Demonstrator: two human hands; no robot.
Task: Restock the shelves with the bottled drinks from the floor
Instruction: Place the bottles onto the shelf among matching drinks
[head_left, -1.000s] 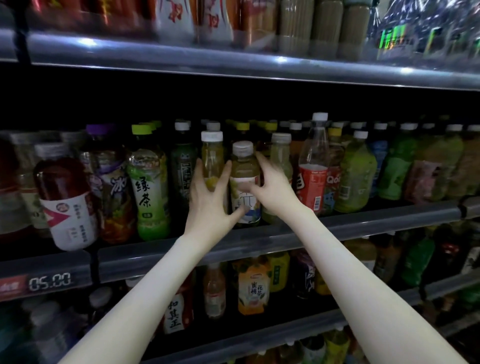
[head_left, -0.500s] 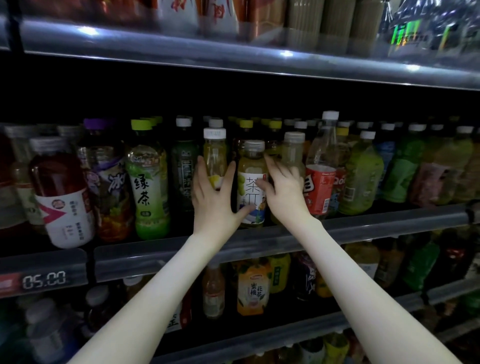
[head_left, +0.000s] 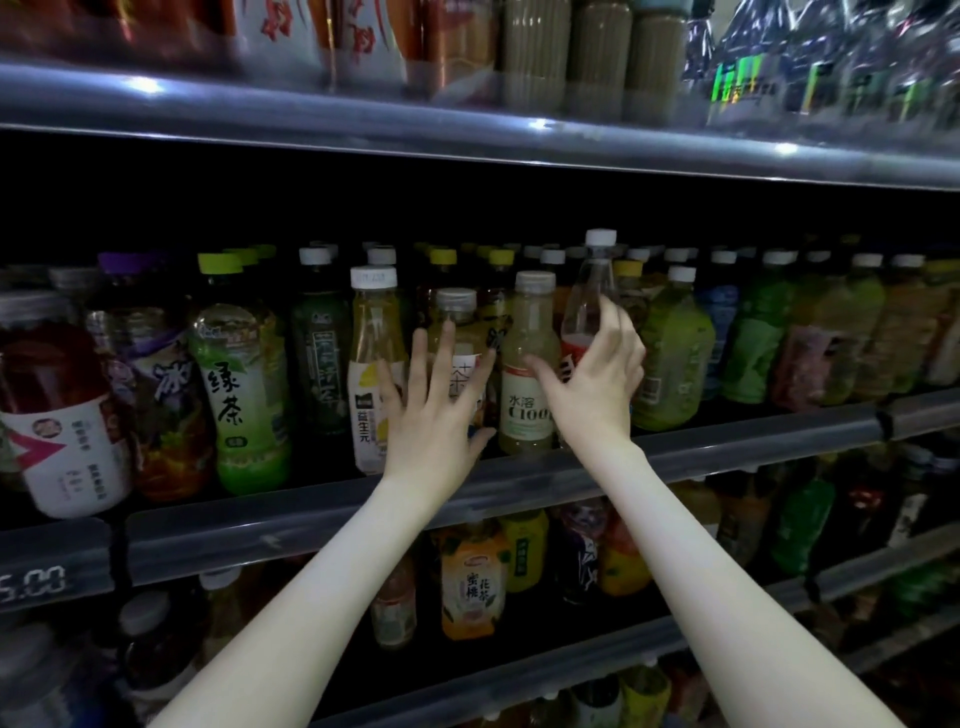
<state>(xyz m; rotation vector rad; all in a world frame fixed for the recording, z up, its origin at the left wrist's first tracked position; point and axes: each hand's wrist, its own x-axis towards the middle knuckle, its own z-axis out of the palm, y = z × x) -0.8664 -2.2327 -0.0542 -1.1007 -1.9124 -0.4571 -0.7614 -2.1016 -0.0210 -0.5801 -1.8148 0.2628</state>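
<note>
My left hand (head_left: 434, 410) is spread flat in front of a tea bottle (head_left: 457, 322) with a grey cap and white label, which stands on the middle shelf (head_left: 727, 447). My right hand (head_left: 592, 379) is to its right. Its bent fingers lie against a tall clear bottle (head_left: 589, 291) with a white cap and red label. Its thumb reaches left across a pale yellow C100 bottle (head_left: 527, 364). Neither hand grips anything. The floor and the bottles on it are out of view.
The middle shelf is packed with upright drinks: a green tea bottle (head_left: 241, 384), a dark red bottle (head_left: 57, 415), a yellow bottle (head_left: 371, 343) and green bottles (head_left: 670, 364) on the right. Shelves above (head_left: 467, 124) and below (head_left: 519, 680) are also stocked.
Both hands have let go of the tea bottle, which now stands in the row. My right hand moved right onto the clear red-label bottle, and my left hand opened wider.
</note>
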